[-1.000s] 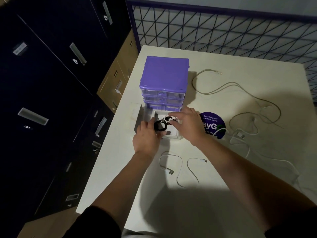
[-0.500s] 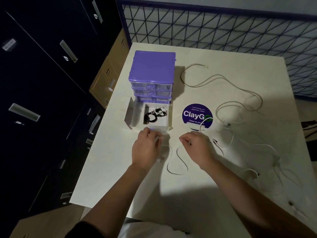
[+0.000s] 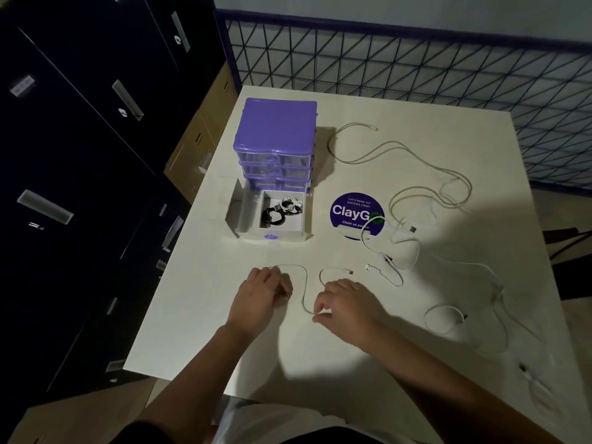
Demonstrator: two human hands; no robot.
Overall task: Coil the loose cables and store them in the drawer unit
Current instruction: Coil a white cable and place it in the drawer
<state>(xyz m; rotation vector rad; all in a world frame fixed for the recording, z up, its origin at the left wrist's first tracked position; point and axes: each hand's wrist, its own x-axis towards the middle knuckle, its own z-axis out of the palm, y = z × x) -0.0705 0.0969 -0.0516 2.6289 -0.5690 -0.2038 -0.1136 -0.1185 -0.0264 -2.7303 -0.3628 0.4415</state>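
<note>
Both hands are on the short white cable [image 3: 306, 291] at the lower centre of the frame: my left hand [image 3: 261, 299] has its fingers curled over one end, and my right hand [image 3: 347, 307] pinches the cord lower down between thumb and fingertip; the far plug [image 3: 349, 271] lies free on the table [image 3: 198, 315], just above the right hand.

Largest first — the purple drawer unit [image 3: 277, 136] stands at the upper middle; its bottom drawer [image 3: 272, 235] is pulled out toward me, with coiled cables [image 3: 282, 211] already inside.

I judge the cable light, limp and springy; it will slide if held loosely, so grip near a plug and wind from there.

It has no straight axis — it snakes roughly left to right in an S, free plug pointing right.
</note>
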